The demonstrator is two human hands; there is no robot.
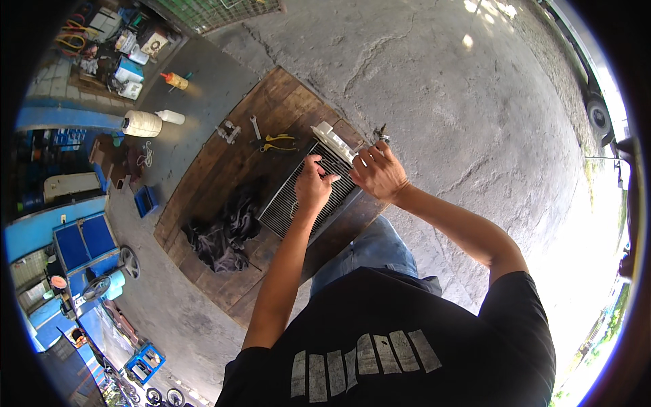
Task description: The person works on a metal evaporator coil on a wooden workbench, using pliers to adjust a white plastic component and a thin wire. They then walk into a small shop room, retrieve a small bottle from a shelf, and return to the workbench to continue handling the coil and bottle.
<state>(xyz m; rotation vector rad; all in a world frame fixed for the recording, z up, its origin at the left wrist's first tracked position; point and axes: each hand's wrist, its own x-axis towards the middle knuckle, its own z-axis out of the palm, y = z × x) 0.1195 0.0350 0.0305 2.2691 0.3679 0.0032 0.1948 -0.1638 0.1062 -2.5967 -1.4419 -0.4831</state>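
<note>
A radiator with fine fins and a white tank along one end lies on wooden boards. My left hand is over its fins, fingers curled around something dark and small that is hard to make out. My right hand is closed at the tank's right end, on something mostly hidden; a small metal piece shows just beyond its fingers. Yellow-handled pliers, a wrench and metal parts lie beyond the radiator, and a crumpled dark cloth lies to the left.
The boards rest on a concrete floor. Bottles, a blue bin, blue cabinets and assorted clutter line the left. A green mesh panel is at the top; a vehicle wheel shows far right.
</note>
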